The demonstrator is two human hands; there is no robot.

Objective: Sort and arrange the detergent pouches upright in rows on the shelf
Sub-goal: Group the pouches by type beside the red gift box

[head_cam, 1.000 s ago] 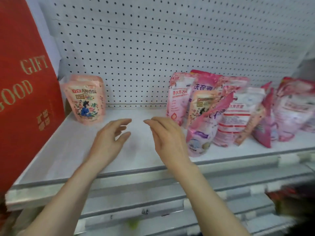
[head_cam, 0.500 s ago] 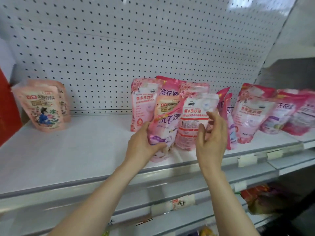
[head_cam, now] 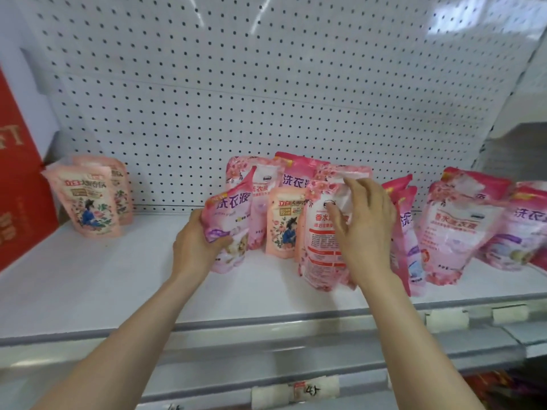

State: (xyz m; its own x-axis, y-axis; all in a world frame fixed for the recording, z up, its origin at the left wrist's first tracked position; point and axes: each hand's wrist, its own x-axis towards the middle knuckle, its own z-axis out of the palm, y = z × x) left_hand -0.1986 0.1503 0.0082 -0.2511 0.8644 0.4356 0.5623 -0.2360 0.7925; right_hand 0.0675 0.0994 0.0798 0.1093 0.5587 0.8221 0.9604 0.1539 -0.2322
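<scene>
The left hand (head_cam: pixel 194 247) grips the pink pouch (head_cam: pixel 231 217) at its lower left edge, thumb curled across the front. The right hand (head_cam: pixel 368 229) holds the white-pink pouch (head_cam: pixel 321 255) upright on the shelf (head_cam: pixel 118 279), fingers spread over its top corner.

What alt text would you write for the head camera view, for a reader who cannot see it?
A person's left hand grips a pink detergent pouch while the right hand holds a white-fronted pouch, both in a jumbled cluster on a white shelf. Two peach pouches stand apart at left.
</scene>
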